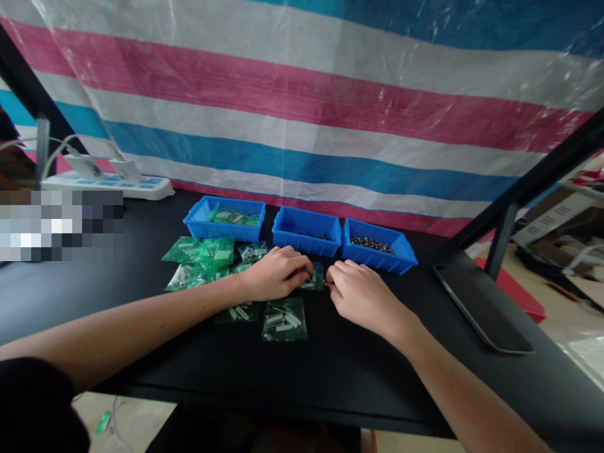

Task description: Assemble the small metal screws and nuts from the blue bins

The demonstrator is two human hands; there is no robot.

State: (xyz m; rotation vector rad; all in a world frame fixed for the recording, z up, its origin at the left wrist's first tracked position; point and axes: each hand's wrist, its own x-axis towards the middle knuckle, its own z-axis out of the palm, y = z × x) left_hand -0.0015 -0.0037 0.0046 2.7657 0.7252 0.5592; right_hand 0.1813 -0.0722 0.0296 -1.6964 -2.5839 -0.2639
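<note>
My left hand [276,272] has its fingers curled at the left side of a small clear bag [316,277] with small parts, and seems to pinch it. Just right of that bag, my right hand [356,290] is closed, its fingertips together on something small that I cannot make out. Below my left hand lies a green-tinted bag [284,319] of white cylindrical pieces. More green bags [202,255] are piled to the left. Behind my hands stand a blue bin with green bags [224,229], a middle blue bin [306,242] with dark small parts and a right blue bin [380,257] with metal parts.
A phone [481,308] lies on the black table [377,377] at the right. At the back left is a white power strip [108,184] with plugs. A striped sheet [283,119] hangs behind the table, with black frame bars at both sides.
</note>
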